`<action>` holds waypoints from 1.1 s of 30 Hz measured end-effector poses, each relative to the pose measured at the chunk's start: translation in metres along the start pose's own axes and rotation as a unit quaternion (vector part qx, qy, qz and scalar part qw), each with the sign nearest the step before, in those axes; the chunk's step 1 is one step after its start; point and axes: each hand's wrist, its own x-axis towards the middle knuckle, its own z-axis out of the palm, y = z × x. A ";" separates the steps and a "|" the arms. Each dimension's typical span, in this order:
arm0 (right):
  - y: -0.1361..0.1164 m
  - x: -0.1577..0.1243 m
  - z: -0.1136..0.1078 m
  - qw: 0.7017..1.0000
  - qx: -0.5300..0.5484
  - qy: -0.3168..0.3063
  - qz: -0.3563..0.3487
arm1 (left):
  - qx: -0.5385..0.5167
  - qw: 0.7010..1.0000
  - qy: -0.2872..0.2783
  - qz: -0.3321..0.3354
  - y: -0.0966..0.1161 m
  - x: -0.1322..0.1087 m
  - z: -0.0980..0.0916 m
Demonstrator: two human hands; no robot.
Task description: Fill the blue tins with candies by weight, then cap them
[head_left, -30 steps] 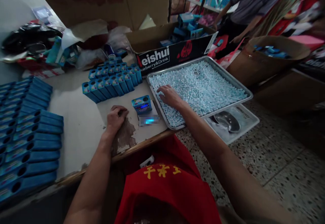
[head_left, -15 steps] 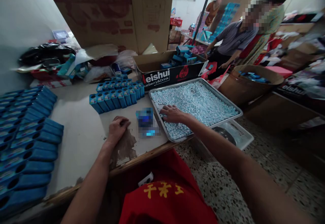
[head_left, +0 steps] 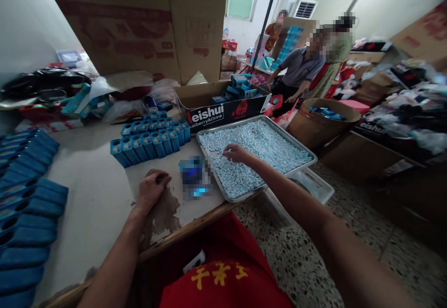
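Note:
My right hand (head_left: 236,153) reaches into a metal tray (head_left: 307,155) filled with small pale blue tablets (head_left: 258,145); its fingers are bunched in a pinch on the tablets near the tray's left side. My left hand (head_left: 151,187) lies on the table as a loose fist, holding nothing that I can see. Between the two hands sits a small blue tin (head_left: 191,173), partly blurred, on a scale. Behind it stands a block of upright blue tins (head_left: 150,140).
Rows of flat blue tins (head_left: 28,196) cover the table's left side. A cardboard box (head_left: 220,103) with more tins stands behind the tray, a round bin (head_left: 317,122) to its right. People work at tables at the back right. A white tray (head_left: 310,184) sits below the table edge.
The camera has tilted up, showing more of the room. My right hand has shifted from lying spread on the tablets to a pinch. My left hand stays put.

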 end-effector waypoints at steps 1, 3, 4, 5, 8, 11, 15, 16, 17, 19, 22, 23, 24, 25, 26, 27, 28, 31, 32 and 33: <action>0.001 -0.001 -0.004 0.999 0.036 0.003 0.005 | 0.000 1.000 0.002 -0.001 0.000 0.001 0.000; 0.003 -0.004 -0.011 0.994 0.107 0.013 0.010 | 0.004 1.000 0.005 -0.001 -0.001 0.002 0.000; 0.004 -0.005 -0.013 0.990 0.141 0.020 0.010 | 0.006 1.000 0.005 -0.001 -0.002 0.002 0.000; 0.005 -0.008 -0.014 0.985 0.173 0.024 0.012 | 0.008 1.000 0.004 -0.002 -0.001 0.002 0.001; 0.009 -0.017 -0.015 0.970 0.240 0.006 0.028 | 0.009 1.000 0.003 -0.009 0.002 0.000 0.001; 0.015 -0.027 -0.013 0.957 0.284 -0.024 0.049 | 0.014 1.000 -0.005 -0.014 0.008 -0.004 0.004; 0.021 -0.033 -0.013 0.939 0.331 -0.038 0.081 | 0.019 0.999 -0.005 -0.027 0.011 -0.006 0.011; 0.021 -0.034 -0.012 0.936 0.338 -0.040 0.091 | 0.019 0.999 -0.002 -0.028 0.010 -0.006 0.013; 0.020 -0.034 -0.011 0.932 0.345 -0.039 0.100 | 0.018 0.999 -0.001 -0.028 0.010 -0.006 0.015; 0.017 -0.036 -0.008 0.926 0.359 -0.032 0.114 | 0.013 1.000 0.001 -0.025 0.008 -0.006 0.018; 0.009 -0.041 -0.004 0.917 0.379 -0.021 0.124 | 0.007 1.000 -0.001 -0.021 0.007 -0.007 0.021; 0.006 -0.043 -0.003 0.915 0.384 -0.019 0.125 | 0.006 1.000 -0.002 -0.019 0.006 -0.007 0.021; 0.003 -0.044 -0.003 0.913 0.388 -0.018 0.125 | 0.006 1.000 -0.003 -0.017 0.006 -0.008 0.022; 0.001 -0.046 -0.003 0.911 0.392 -0.019 0.125 | 0.006 1.000 -0.004 -0.015 0.006 -0.008 0.022; -0.001 -0.047 -0.004 0.910 0.395 -0.021 0.125 | 0.006 1.000 -0.004 -0.014 0.006 -0.008 0.022; -0.002 -0.049 -0.004 0.909 0.396 -0.025 0.126 | 0.006 1.000 -0.004 -0.013 0.006 -0.008 0.022; -0.003 -0.050 -0.005 0.909 0.397 -0.028 0.128 | 0.005 1.000 -0.003 -0.013 0.007 -0.008 0.022; -0.003 -0.052 -0.004 0.911 0.387 -0.041 0.135 | 0.001 1.000 -0.004 -0.014 0.008 -0.008 0.023; -0.002 -0.052 -0.003 0.913 0.381 -0.046 0.136 | 0.000 1.000 -0.003 -0.015 0.009 -0.008 0.023; -0.002 -0.052 -0.002 0.916 0.374 -0.052 0.137 | -0.002 1.000 -0.002 -0.015 0.009 -0.008 0.023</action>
